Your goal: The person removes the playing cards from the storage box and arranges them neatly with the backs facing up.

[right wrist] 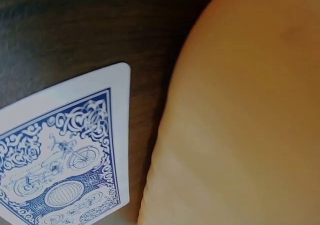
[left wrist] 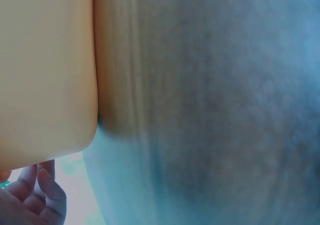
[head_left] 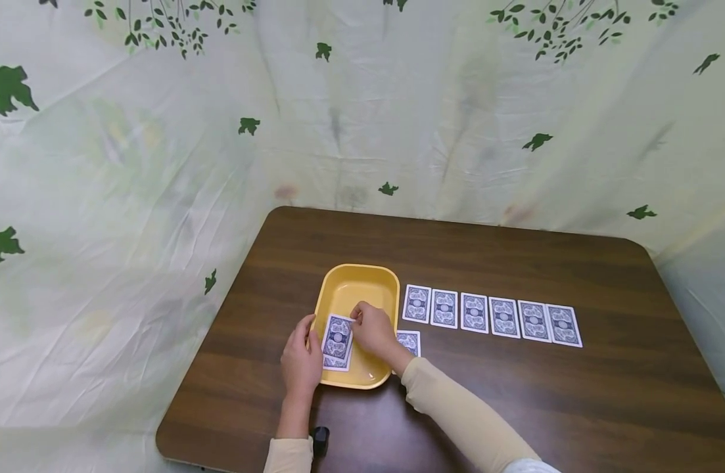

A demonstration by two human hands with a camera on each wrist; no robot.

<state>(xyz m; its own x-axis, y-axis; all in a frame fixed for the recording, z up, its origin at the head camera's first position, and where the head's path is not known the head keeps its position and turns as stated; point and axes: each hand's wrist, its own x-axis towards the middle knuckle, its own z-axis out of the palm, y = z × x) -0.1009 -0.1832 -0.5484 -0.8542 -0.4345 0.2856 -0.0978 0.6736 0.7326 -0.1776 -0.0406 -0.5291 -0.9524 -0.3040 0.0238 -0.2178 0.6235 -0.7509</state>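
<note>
My left hand (head_left: 301, 361) grips the left rim of a yellow tray (head_left: 362, 272); in the left wrist view its curled fingers (left wrist: 50, 195) show at the bottom left. Over the tray, my right hand (head_left: 374, 328) pinches the upper right corner of a blue-backed playing card (head_left: 338, 335). That card overlaps a second playing card (head_left: 336, 364), of which only the lower edge shows. Just right of the tray, another face-down card (head_left: 411, 340) lies on the table, partly covered by the right wrist; its bicycle-patterned back (right wrist: 65, 170) fills the left of the right wrist view.
A row of several face-down cards (head_left: 474, 313) runs rightward from the tray's upper right side on the dark wooden table (head_left: 516, 407). A small black object (head_left: 320, 441) is beside the left sleeve. Pale leaf-printed fabric (head_left: 409, 131) hangs behind the table.
</note>
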